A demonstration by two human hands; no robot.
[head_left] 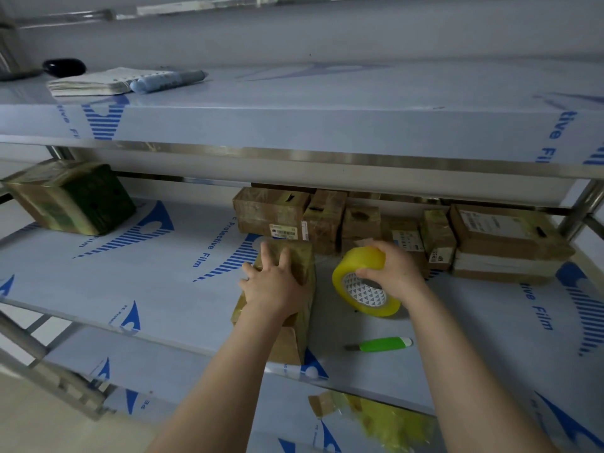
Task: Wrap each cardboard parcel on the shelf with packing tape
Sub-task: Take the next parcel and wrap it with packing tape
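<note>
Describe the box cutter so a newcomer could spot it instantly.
Look at the middle shelf, toward its front edge. Below the yellow tape roll that the right hand grips lies the cutter. It alone is bright green, slim and flat among brown parcels.

Left hand (276, 286) flat, right hand (395, 269) gripping

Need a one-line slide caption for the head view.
Left hand rests on a cardboard parcel on the shelf while the right hand grips a yellow tape roll; a green cutter lies nearby.
</note>
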